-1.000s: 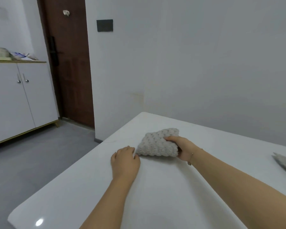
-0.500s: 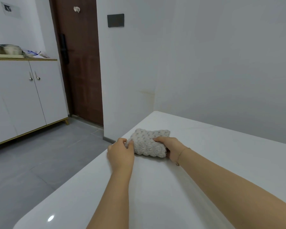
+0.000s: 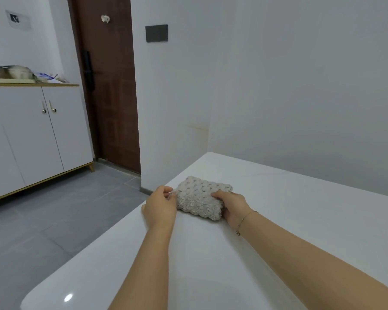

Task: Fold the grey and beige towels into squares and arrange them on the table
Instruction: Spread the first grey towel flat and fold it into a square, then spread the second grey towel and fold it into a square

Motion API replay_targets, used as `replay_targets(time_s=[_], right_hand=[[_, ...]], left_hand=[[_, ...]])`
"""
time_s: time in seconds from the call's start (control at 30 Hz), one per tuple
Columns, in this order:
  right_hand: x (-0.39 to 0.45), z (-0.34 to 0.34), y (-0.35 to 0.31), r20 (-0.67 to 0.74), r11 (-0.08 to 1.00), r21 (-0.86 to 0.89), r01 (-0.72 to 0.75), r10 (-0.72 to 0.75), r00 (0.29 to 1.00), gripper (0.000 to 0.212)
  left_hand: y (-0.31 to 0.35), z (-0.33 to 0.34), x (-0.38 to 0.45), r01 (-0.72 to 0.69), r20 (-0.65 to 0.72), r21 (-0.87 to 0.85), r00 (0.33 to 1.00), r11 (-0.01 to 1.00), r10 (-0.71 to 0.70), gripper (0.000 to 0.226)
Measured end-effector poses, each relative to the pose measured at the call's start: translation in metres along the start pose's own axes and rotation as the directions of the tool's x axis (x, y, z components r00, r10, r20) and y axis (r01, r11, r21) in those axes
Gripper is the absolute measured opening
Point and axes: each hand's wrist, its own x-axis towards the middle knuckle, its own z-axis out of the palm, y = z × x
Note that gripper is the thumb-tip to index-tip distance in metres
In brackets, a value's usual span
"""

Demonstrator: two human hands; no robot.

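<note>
The folded beige towel point(image 3: 202, 198) lay mid-frame near the white table's point(image 3: 300, 220) far-left edge, with bare tabletop to the right. The left hand point(image 3: 159, 205) pinched its left end; the right hand point(image 3: 231, 203) gripped its right. Since earlier, the towel had flattened.

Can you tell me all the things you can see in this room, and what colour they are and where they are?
folded towel: 1, beige, on the table near its left edge, between both hands
table: 1, white, glossy, lower right
door: 1, dark brown, black handle, back left
cabinet: 1, white, two doors, left wall
clutter on the cabinet: too blurry to count, pale
wall plate: 1, dark grey, beside the door
floor: grey tiles, left
bracelet: 1, thin, right wrist
left hand: pinches the towel's left end
right hand: grips the towel's right end
</note>
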Motion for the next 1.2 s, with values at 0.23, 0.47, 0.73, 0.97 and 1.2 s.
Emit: replay_targets(time_s=[0.23,0.47,0.73,0.97,1.2], right_hand=[[-0.035,-0.025,-0.004,-0.057,0.997,-0.076,0.033,-0.037,0.998,0.05],[-0.083,-0.094,-0.014,0.011,0.925,-0.351,0.145,-0.15,0.989,0.043],[-0.149,-0.181,-0.019,0.15,0.465,-0.788,0.404,-0.492,0.857,0.048],[-0.199,-0.275,-0.025,0.118,0.267,-0.909,0.32,-0.572,0.812,0.05],[-0.237,-0.365,-0.031,0.118,-0.048,-0.992,0.115,-0.664,0.738,0.059]], left_hand=[[0.008,0.002,-0.004,-0.072,-0.021,0.124,0.997,0.99,0.075,0.028],[0.038,0.015,-0.05,-0.429,0.156,0.282,0.903,0.858,0.4,0.034],[0.075,0.039,-0.135,-0.684,0.389,0.229,0.717,0.693,0.579,0.065],[0.113,0.056,-0.216,-0.741,0.465,0.16,0.639,0.652,0.613,0.07],[0.165,0.107,-0.303,-0.828,0.593,0.053,0.476,0.559,0.649,0.057]])
